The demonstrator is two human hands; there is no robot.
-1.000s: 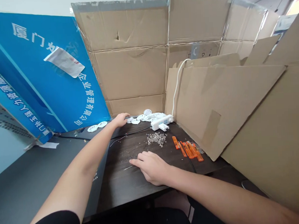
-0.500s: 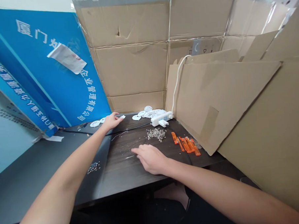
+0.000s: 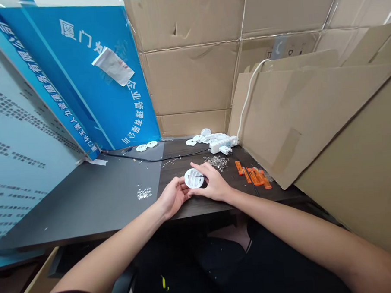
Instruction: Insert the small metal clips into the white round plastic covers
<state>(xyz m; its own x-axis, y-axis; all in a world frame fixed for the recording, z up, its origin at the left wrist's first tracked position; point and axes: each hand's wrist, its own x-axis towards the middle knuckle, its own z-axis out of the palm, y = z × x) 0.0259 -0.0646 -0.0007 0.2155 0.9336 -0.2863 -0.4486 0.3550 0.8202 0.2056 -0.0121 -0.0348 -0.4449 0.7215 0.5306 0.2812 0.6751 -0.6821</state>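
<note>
Between my two hands, above the table's front part, is a white round disc (image 3: 193, 178) with its ribbed inside facing up. My left hand (image 3: 176, 197) holds its left and lower edge. The thumb and fingers of my right hand (image 3: 213, 183) close on its right side, and a small dark thing shows near those fingers. Behind my right hand lies a pile of small metal parts (image 3: 218, 162). A second small pile of shiny parts (image 3: 143, 193) lies left of my left hand.
At the back are white discs (image 3: 206, 132), two more discs (image 3: 146, 146) and a white power strip (image 3: 224, 144). Orange pieces (image 3: 257, 177) lie right on the table (image 3: 119, 180). Cardboard (image 3: 195, 81) and a blue panel (image 3: 92, 82) stand around; a black cable crosses the table.
My left hand has come back from the rear of the table with a white disc. My right hand has moved up and right and now grips the disc too. The view has shifted.
</note>
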